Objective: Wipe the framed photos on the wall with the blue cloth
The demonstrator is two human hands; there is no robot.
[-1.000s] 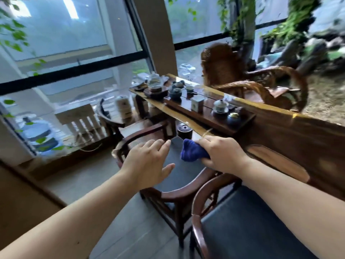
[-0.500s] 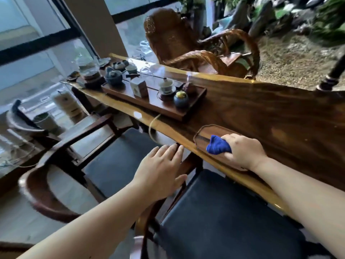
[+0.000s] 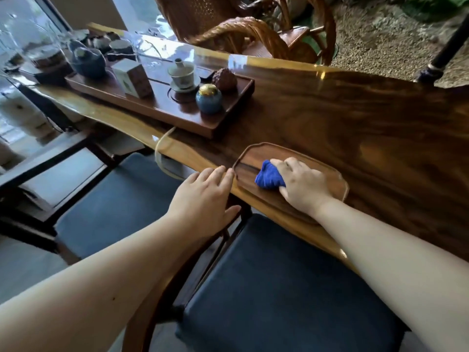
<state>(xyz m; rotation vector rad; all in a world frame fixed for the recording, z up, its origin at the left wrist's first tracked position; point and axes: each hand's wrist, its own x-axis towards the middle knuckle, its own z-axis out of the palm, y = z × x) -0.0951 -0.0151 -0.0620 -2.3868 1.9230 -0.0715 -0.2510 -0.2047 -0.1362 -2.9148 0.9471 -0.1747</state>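
Observation:
My right hand (image 3: 303, 185) grips a bunched blue cloth (image 3: 269, 177) and presses it onto a small shallow wooden tray (image 3: 327, 165) near the front edge of a long polished wooden table (image 3: 368, 118). My left hand (image 3: 203, 199) is open, fingers spread, hovering just left of the tray at the table's edge; whether it touches the wood I cannot tell. No framed photos or wall are in view.
A large dark tea tray (image 3: 162, 110) holds a blue jar (image 3: 208, 99), a lidded cup (image 3: 181, 74), a white box (image 3: 133, 78) and teapots. Two dark-cushioned wooden chairs (image 3: 279, 288) stand below the table. A wicker chair (image 3: 243, 26) sits behind it, gravel at right.
The view swung down and right from the windows onto the table. My right hand carried the blue cloth onto the small tray; my left hand moved up to the table's edge.

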